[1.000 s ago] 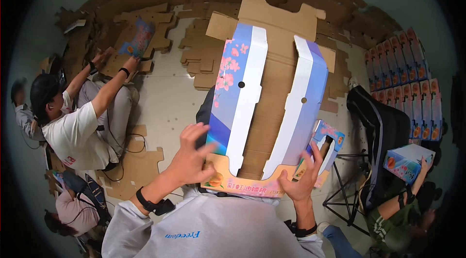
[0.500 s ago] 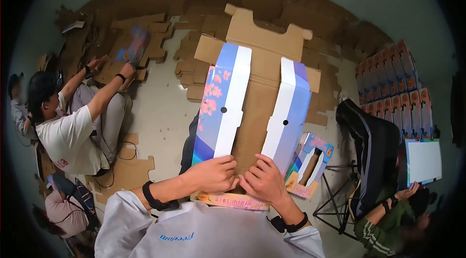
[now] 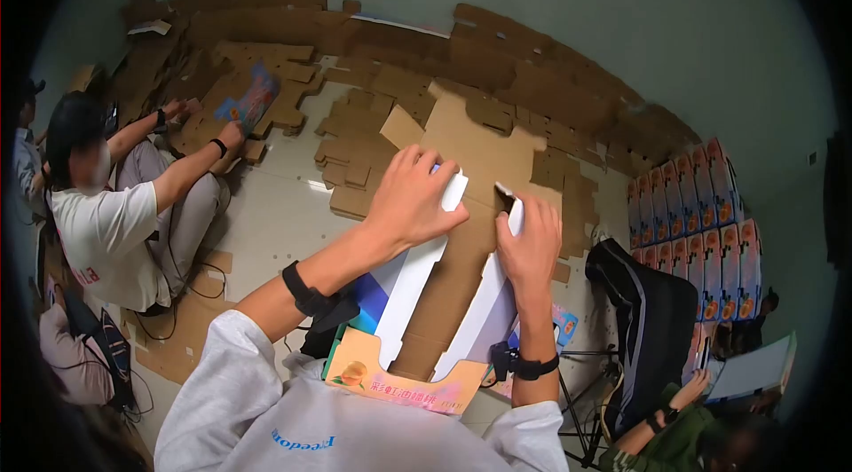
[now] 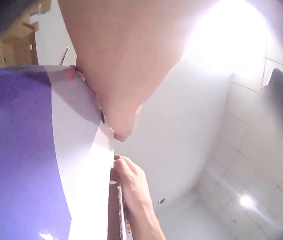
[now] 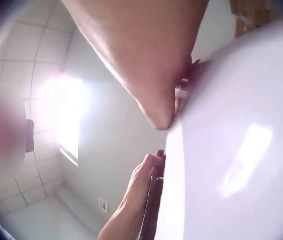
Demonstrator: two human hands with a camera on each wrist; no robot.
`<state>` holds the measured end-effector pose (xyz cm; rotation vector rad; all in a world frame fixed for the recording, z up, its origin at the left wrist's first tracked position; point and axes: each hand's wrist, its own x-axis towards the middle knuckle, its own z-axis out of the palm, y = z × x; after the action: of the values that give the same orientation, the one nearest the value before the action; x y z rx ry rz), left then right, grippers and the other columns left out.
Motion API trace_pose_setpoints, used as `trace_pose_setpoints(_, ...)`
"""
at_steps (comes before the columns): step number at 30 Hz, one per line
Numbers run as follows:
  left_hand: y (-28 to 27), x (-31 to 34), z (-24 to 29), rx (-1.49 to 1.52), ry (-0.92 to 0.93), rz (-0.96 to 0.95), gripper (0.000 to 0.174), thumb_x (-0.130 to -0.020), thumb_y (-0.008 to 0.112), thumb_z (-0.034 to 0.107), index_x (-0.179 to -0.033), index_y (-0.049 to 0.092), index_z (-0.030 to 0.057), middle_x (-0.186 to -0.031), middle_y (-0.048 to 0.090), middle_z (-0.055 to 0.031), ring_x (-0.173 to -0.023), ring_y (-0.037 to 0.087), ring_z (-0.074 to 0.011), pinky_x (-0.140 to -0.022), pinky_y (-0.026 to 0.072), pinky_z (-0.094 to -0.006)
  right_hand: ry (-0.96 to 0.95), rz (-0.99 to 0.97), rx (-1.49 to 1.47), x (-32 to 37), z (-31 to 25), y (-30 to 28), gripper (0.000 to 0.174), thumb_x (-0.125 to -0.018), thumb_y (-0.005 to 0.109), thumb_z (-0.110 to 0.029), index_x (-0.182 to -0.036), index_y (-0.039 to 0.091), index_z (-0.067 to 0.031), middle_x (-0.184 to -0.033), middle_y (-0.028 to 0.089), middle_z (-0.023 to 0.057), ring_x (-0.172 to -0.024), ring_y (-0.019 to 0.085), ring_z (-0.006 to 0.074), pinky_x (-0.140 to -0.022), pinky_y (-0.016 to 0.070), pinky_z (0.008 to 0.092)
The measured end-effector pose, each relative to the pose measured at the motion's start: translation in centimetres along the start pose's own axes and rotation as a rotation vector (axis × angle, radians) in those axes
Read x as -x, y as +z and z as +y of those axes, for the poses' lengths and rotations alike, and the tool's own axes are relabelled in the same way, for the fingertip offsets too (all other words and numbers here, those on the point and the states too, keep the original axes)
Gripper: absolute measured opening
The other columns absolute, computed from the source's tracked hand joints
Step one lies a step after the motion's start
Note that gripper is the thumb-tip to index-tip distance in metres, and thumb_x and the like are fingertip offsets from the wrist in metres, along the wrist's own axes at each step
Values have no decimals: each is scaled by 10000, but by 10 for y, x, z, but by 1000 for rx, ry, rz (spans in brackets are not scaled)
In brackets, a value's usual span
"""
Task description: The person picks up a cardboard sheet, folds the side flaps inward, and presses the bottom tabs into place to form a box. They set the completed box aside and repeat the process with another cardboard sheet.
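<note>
A partly folded carton lies before the person, brown inside, with a peach-printed near wall and two raised sides edged by white flaps. The left hand grips the far end of the left side, fingers over its top and thumb toward the inside. At the far end of the right side, the right hand holds the white flap between thumb and fingers. The left wrist view has the left hand against the purple panel; in the right wrist view the right hand meets a pale panel. Fingertips are partly hidden.
Flattened brown cardboard covers the floor beyond. A seated person works at the left. Printed boxes stand stacked at the right, near a black padded object, a tripod and another person holding a panel.
Both hands have moved from the carton's near end to its far end and now grip the two sides there. The person at the right has tilted their panel.
</note>
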<state>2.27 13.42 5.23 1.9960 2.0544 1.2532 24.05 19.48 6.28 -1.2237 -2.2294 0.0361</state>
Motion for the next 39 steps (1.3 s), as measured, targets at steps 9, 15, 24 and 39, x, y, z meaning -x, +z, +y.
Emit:
trace_pose_setpoints(9, -8, 7, -10, -83, 95, 14, 356, -863, 771, 306, -1048, 697, 10, -1005, 640, -134, -992, 575, -326, -948, 489, -445, -11, 26, -240, -3, 3, 1, 202, -955, 728, -174, -1069, 712, -9, -1040, 704, 160, -1005, 639, 356, -946, 480, 445)
trace_pose_setpoints(15, -6, 16, -73, 380, -523, 422, 255, -1034, 580, 115, -1265, 673, 61, -1151, 629, -84, -1008, 601, -251, -922, 532, -395, 523, 467, -649, -2, 117, 24, 262, -1100, 578, -186, -1193, 723, 12, -1134, 747, 80, -1068, 688, 189, -984, 546, 343)
trace_pose_setpoints(24, 0, -31, -84, 1342, -887, -306, 434, -1035, 620, 64, -1464, 561, 44, -1204, 676, -85, -1070, 680, -182, -841, 610, -324, 709, -388, -1770, -35, 123, 54, 410, -1044, 696, -142, -1418, 575, -28, -1149, 727, 58, -953, 733, 160, -800, 628, 297)
trace_pose_setpoints(39, -31, -11, -77, 1462, -641, -275, 194, -963, 590, 138, -1095, 678, 26, -1198, 692, -118, -1091, 689, -198, -959, 585, -370, 467, -286, -1374, -15, 62, -19, 386, -1092, 546, -244, -1217, 718, 78, -1406, 685, 234, -1250, 688, 235, -1028, 580, 339)
